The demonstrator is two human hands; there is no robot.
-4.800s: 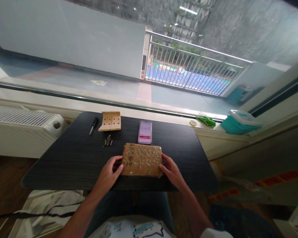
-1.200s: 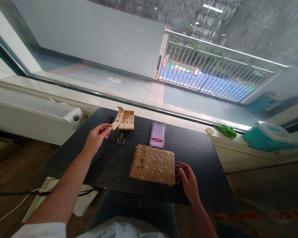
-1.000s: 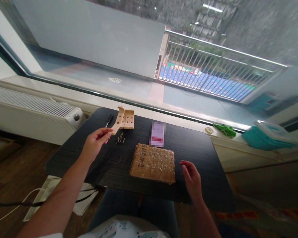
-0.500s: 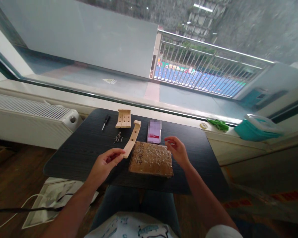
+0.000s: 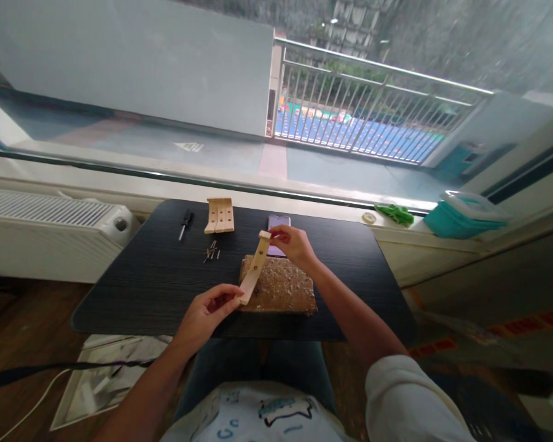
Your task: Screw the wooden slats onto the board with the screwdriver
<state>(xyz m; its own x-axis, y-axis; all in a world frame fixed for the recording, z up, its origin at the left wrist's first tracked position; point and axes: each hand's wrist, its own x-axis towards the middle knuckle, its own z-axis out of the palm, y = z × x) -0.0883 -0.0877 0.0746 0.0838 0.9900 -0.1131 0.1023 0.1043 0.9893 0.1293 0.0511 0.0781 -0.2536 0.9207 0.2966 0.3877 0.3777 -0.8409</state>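
Observation:
A pale curved wooden piece with drilled holes (image 5: 256,267) is held slantwise above the left part of a brown taped cardboard box (image 5: 286,285). My left hand (image 5: 212,309) pinches its lower end. At the upper, hooked end, the fingers of my right hand (image 5: 294,242) are closed on the same piece. Behind that hand lies a phone (image 5: 279,222), partly covered by it. Several similar wooden pieces (image 5: 220,216) stand side by side at the back of the table. Several small screws (image 5: 211,252) lie in a loose pile left of the box.
A screwdriver (image 5: 185,224) lies on the dark table (image 5: 138,288) at the left. On the sill are a roll of tape (image 5: 368,218), a green cloth (image 5: 395,214) and a teal container (image 5: 461,219). A radiator (image 5: 50,236) stands left of the table.
My right hand has moved left from beside the box and taken hold of the wooden piece's upper end. The piece has shifted over the box, with my left hand still on it.

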